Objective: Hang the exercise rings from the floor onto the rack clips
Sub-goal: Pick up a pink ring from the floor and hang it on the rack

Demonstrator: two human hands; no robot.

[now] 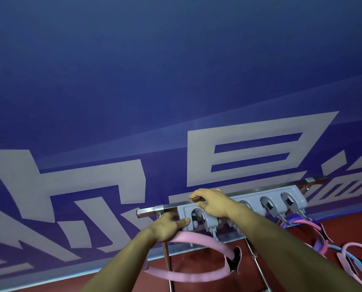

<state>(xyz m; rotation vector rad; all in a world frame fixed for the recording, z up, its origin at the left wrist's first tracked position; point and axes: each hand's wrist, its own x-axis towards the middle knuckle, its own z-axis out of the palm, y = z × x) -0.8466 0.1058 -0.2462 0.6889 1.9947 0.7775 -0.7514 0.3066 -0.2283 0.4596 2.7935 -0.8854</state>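
My left hand (167,226) grips the top of a pink exercise ring (199,239) and holds it up against the leftmost clip (194,218) of the grey clip rack (291,191). The ring hangs below my hand, with a black pad at its right side. My right hand (210,203) rests on top of the rack above the second clip, fingers curled over the metal bar (148,212). Two grey clips (267,204) further right stand free of rings.
More pink, purple and blue rings (344,252) lie on the red floor (197,262) at the lower right, below the rack's right end. Metal legs (167,258) run down from the rack. A blue wall with large grey lettering (260,148) stands right behind.
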